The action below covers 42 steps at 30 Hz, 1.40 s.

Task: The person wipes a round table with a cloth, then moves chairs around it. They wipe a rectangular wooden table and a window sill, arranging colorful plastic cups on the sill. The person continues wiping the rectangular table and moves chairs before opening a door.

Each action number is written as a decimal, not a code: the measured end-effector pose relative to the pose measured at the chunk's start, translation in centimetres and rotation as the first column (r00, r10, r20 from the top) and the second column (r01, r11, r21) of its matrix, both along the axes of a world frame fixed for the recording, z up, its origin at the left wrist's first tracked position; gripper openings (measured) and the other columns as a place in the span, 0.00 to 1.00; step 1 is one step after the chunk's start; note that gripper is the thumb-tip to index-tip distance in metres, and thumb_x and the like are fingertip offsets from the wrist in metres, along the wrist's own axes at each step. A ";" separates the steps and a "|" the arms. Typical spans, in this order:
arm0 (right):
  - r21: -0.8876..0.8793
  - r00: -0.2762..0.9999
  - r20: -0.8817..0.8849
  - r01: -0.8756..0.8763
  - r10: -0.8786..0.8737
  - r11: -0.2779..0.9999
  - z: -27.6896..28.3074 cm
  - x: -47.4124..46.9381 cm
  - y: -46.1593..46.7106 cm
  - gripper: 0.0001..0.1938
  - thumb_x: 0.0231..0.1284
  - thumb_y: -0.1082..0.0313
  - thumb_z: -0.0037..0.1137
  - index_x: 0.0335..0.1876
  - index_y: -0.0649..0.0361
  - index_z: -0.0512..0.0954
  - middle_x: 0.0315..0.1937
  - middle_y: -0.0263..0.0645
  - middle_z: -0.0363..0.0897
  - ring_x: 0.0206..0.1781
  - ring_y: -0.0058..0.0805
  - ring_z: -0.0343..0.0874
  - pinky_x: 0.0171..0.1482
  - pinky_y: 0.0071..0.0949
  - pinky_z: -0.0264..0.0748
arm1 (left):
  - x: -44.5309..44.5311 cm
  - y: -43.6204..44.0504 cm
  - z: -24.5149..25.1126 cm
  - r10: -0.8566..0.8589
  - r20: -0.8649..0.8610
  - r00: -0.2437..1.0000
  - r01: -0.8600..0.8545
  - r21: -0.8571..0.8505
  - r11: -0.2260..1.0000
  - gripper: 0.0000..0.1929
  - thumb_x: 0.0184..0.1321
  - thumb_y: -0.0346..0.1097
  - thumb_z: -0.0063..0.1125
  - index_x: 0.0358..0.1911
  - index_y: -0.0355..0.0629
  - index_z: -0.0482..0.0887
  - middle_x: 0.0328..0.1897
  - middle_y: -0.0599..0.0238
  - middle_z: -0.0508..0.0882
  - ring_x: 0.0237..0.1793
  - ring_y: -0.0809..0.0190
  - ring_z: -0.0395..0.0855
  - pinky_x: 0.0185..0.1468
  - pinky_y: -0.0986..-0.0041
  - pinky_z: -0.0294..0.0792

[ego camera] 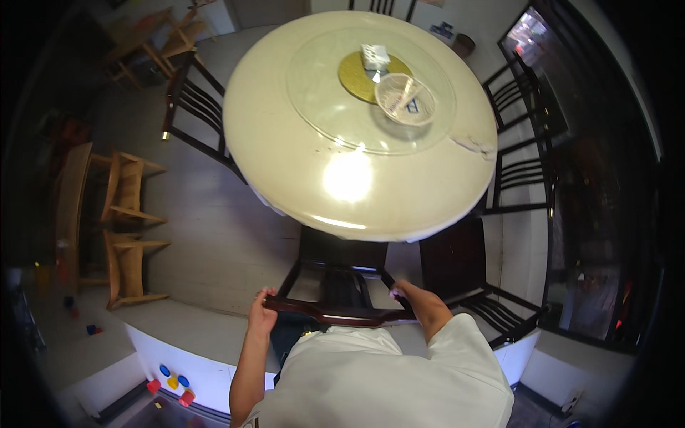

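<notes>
Directly before me stands a dark wooden chair, its top rail [342,315] crossing close to my body. The left end of that rail is in the grip of my left hand [262,315]. My right hand [402,292] holds the right upright of the same chair's back, though its fingers are partly hidden. The chair's seat [342,251] reaches under the edge of a round table with a pale cover [278,160]. To the right, a second dark chair [455,257] also has its seat partly beneath the table.
A glass turntable [321,107] on the table carries a woven basket [396,107], a gold disc [353,80] and a tissue pack [375,56]. Dark chairs [200,112] surround the table. Light wooden chairs [128,184] stand left. Behind me runs a low white partition [203,369].
</notes>
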State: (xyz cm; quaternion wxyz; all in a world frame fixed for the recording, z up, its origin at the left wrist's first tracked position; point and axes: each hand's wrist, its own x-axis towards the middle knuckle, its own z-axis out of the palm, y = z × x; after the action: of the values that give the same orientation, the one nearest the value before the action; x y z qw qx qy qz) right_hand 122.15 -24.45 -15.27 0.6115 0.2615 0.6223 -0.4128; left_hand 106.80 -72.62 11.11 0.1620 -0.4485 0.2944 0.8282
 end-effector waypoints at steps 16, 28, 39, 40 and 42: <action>0.158 0.857 0.487 0.102 -0.167 0.982 3.5 -3.4 6.3 0.15 0.61 0.54 0.61 0.31 0.60 0.76 0.25 0.45 0.79 0.28 0.38 0.77 0.42 0.41 0.75 | -5.6 2.3 0.7 -0.207 0.061 0.977 0.194 0.172 0.966 0.07 0.58 0.23 0.64 0.32 0.42 0.78 0.41 0.59 0.83 0.48 0.59 0.83 0.60 0.65 0.73; -0.007 0.847 0.040 0.530 -0.530 0.848 33.2 -9.4 -0.3 0.24 0.59 0.72 0.59 0.60 0.55 0.64 0.54 0.43 0.72 0.56 0.30 0.70 0.60 0.24 0.63 | -6.5 6.0 0.5 -0.320 0.002 0.948 0.313 0.188 0.931 0.17 0.51 0.29 0.73 0.40 0.48 0.77 0.34 0.69 0.79 0.36 0.65 0.77 0.37 0.71 0.68; 0.042 0.762 -0.203 0.635 -0.615 0.772 42.3 -11.4 -6.5 0.27 0.63 0.68 0.59 0.68 0.56 0.67 0.54 0.43 0.79 0.58 0.26 0.73 0.60 0.22 0.68 | -10.2 2.4 2.9 -0.865 -0.218 0.453 0.889 0.034 0.457 0.23 0.60 0.46 0.68 0.56 0.48 0.78 0.47 0.75 0.84 0.40 0.75 0.75 0.41 0.78 0.64; 0.093 0.510 -0.131 0.860 -0.850 0.502 41.1 -11.6 -6.7 0.26 0.65 0.64 0.58 0.68 0.52 0.68 0.54 0.44 0.79 0.58 0.29 0.73 0.63 0.26 0.67 | -10.9 1.6 2.8 -0.861 -0.204 0.466 0.883 0.043 0.468 0.25 0.61 0.47 0.67 0.59 0.47 0.76 0.52 0.72 0.83 0.45 0.73 0.77 0.47 0.77 0.66; 0.188 0.225 -0.114 0.961 -0.968 0.202 38.4 -12.4 -7.1 0.23 0.65 0.59 0.57 0.64 0.49 0.70 0.51 0.45 0.80 0.56 0.34 0.74 0.63 0.31 0.68 | -13.0 -0.9 1.7 -0.894 -0.110 0.435 0.896 -0.039 0.441 0.29 0.65 0.46 0.61 0.66 0.42 0.68 0.64 0.61 0.79 0.63 0.65 0.77 0.65 0.75 0.65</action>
State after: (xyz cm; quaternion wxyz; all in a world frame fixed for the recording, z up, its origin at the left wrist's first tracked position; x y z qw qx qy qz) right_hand 109.75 -31.54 23.09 0.1972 0.6630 0.3562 -0.6283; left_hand 93.77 -73.49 12.81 0.5637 -0.1751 0.4851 0.6452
